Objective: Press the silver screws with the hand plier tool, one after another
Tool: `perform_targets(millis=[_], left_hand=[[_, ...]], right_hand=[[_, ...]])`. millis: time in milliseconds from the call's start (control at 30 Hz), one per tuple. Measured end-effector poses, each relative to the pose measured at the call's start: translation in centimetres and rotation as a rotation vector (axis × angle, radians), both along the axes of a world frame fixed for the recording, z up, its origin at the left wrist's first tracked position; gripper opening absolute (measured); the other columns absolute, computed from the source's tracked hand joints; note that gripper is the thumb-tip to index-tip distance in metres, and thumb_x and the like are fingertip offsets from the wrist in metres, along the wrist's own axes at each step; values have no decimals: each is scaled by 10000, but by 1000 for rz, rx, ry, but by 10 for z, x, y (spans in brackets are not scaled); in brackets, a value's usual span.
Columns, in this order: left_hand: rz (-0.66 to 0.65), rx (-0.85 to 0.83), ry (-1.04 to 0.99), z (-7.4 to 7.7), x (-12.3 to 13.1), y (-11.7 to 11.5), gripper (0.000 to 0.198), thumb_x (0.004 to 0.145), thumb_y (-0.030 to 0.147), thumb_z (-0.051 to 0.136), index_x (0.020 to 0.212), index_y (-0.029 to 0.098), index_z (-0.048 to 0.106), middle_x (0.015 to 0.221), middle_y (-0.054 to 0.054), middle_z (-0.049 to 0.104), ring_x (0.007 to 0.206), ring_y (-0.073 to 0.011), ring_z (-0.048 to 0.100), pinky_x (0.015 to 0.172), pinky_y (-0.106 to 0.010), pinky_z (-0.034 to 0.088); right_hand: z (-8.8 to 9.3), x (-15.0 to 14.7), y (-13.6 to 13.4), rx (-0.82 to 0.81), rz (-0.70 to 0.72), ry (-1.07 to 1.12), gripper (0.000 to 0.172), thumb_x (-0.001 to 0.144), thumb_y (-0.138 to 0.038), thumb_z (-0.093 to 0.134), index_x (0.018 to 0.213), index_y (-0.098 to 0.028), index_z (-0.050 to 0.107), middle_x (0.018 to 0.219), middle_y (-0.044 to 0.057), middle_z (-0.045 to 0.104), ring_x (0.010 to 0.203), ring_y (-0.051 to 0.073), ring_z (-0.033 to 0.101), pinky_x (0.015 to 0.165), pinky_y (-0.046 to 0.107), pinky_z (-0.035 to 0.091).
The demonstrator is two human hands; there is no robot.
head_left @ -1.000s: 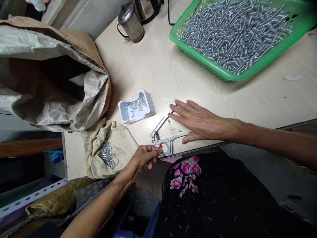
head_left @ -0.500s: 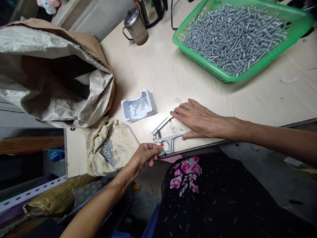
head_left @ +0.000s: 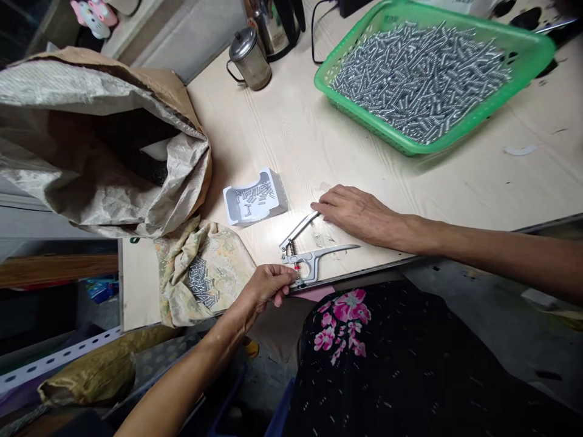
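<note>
Grey snap-fastener pliers (head_left: 314,262) lie at the table's front edge, their handles spread apart, with a coil spring and a red ring at the jaw. My left hand (head_left: 272,284) is closed in a pinch at the jaw; what sits between its fingertips is hidden. My right hand (head_left: 357,209) rests on the table, fingers stretched out and fingertips touching the end of the upper handle; its thumb is hidden. Left of the pliers stands a small white tray (head_left: 280,206) with little metal springs (head_left: 255,195). More springs (head_left: 200,282) lie on a floral cloth (head_left: 237,252).
A green basket (head_left: 416,147) heaped with metal springs stands at the back right. A large open sack (head_left: 182,182) fills the left side. A lidded metal mug (head_left: 252,67) and a kettle (head_left: 276,27) stand at the back. The table's edge (head_left: 455,246) runs close to my lap.
My right hand has drawn its thumb away from the lower handle, whose end now shows. My left hand stays at the jaw. The view has shifted slightly.
</note>
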State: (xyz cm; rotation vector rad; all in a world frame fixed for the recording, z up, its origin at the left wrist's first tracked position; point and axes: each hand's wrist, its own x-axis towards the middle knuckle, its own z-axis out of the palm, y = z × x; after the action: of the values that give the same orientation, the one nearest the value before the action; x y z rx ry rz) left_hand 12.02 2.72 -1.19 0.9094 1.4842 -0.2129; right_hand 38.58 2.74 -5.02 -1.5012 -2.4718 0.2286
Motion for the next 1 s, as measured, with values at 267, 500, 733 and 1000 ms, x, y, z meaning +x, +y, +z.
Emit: perform_targets(millis=[267,500,733,1000], left_hand=[[34,4,-13,2,2,-1,164,789,249,712,795,94,660,447,65,551,260,-29,399,299,-145,245],[45,25,-48,2,-1,-6,250,773,332,739,793,95,662,467,67,544,269,-30,400,302,-151,256],[35,45,-41,0,-1,-6,315,757,403,755,810,107,662,484,68,537,283,-30,390,322,-164,245],[-483,884,215,9,3,-24,262,928,400,578,1000,175,690,856,-52,671,765,-179,646,701,-282,517]], right_hand=[[8,-3,14,9,56,-128,212,945,-98,441,872,-168,626,916,88,629,894,223,480,682,326,318],[6,6,-9,-31,71,-83,263,979,-365,474,1049,-150,607,1012,104,625,969,260,489,790,368,352],[7,2,-42,-76,75,27,905,777,-772,528,1363,-91,424,1193,184,578,1082,351,480,974,515,309],[1,-5,-50,-32,17,18,708,876,-594,534,1366,-97,418,1224,186,572,1118,348,466,1022,540,273]])
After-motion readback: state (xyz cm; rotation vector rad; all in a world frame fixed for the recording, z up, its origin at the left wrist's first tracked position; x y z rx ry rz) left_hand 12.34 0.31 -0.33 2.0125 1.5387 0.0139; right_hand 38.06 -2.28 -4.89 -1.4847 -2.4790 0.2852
